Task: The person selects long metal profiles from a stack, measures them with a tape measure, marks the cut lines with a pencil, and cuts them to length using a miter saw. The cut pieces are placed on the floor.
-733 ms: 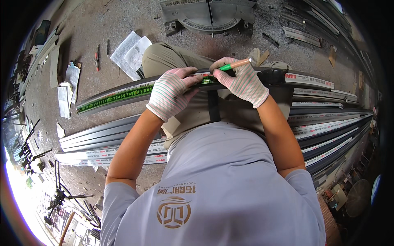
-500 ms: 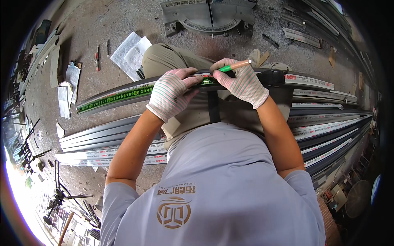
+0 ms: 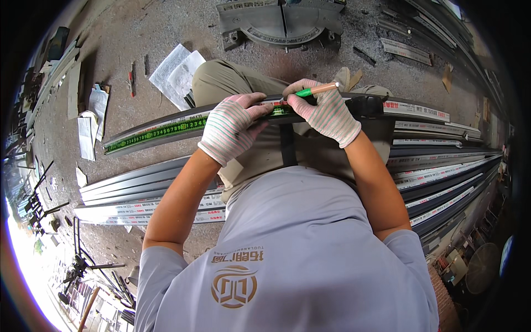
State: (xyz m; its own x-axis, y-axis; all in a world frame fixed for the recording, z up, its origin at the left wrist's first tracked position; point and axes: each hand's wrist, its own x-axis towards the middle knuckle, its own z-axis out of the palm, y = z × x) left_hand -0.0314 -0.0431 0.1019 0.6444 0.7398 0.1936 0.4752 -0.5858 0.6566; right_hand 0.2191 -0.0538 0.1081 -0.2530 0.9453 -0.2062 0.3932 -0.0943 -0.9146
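Pencil (image 3: 316,89) tip hidden in right hand's (image 3: 326,113) grip; left hand (image 3: 229,128) clamping tape (image 3: 155,133) onto profile (image 3: 415,110).

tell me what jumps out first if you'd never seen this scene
Two hands in striped knit gloves at centre: the left hand presses a green measuring tape onto a long grey metal profile, while the right hand holds a green-and-tan pencil to it. A grey mitre saw base sits on the floor above.

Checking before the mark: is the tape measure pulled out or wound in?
Pulled out: the tape measure lies stretched along the metal bar, pinned by the left hand.
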